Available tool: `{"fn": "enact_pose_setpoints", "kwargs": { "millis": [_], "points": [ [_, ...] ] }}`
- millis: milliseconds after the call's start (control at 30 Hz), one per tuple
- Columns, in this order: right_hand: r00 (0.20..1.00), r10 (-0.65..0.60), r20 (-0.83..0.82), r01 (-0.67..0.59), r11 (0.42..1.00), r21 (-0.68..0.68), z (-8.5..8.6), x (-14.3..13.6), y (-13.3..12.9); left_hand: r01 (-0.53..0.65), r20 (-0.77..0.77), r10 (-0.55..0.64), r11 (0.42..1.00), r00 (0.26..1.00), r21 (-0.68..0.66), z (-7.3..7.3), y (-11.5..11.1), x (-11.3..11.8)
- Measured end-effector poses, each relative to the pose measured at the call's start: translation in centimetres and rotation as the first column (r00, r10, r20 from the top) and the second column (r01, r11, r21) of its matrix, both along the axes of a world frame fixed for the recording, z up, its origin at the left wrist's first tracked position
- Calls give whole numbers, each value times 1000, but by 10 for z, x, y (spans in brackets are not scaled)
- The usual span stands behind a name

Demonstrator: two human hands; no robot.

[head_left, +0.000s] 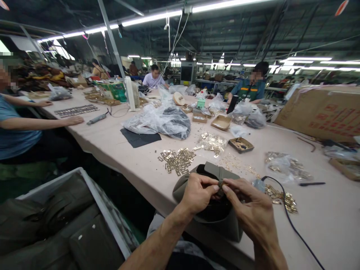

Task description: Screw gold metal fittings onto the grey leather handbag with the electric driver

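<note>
A grey-green bag [225, 228] stands at the table's front edge with its dark opening facing up. Both hands meet over that opening. My left hand [198, 191] is closed in a pinch at a strap or flap end of the bag. From the other side, my right hand [250, 204] pinches the same spot with thumb and fingers. A small piece may sit between the fingertips, but it is too hidden to make out. Beyond the bag lies a pile of rectangular metal frames [178, 161]; gold metal pieces [284, 198] lie right of my right hand.
A black cable [287, 210] runs along the right side. A white crate [104, 206] of similar bags stands lower left. Plastic bags [163, 122], a small parts tray [241, 145] and a carton [323, 112] are farther back. A co-worker's arm [42, 122] rests at left.
</note>
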State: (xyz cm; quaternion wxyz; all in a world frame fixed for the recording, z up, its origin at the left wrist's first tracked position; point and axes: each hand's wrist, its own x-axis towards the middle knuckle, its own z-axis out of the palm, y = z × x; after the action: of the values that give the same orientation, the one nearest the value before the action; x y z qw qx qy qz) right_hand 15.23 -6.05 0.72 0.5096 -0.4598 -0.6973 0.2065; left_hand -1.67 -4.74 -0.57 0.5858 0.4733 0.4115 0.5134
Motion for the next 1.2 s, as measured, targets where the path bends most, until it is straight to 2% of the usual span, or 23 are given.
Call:
{"fn": "enact_pose_setpoints", "kwargs": {
  "millis": [267, 433, 633, 767, 1200],
  "points": [
    [994, -17, 106, 11, 998, 54, -1, -4, 1, 25, -32, -24, 999, 999, 35, 0, -2, -1],
    [993, -28, 112, 22, 998, 57, -3, -6, 0, 15, -36, -13, 999, 999, 42, -2, -3, -1],
    [998, -59, -27, 56, 995, -79, -3, -6, -1, 24, 24, -25, 999, 999, 37, -4, -4, 2],
    [998, -58, -29, 54, 992, -114, -2, -4, 0, 34, 47, -34, 999, 998, 9, -4, -4, 3],
    [998, -48, 39, 47, 999, 23, -7, -8, 1, 23, 103, -21, 1000, 994, -14, 3, -3, 4]
  ]
}}
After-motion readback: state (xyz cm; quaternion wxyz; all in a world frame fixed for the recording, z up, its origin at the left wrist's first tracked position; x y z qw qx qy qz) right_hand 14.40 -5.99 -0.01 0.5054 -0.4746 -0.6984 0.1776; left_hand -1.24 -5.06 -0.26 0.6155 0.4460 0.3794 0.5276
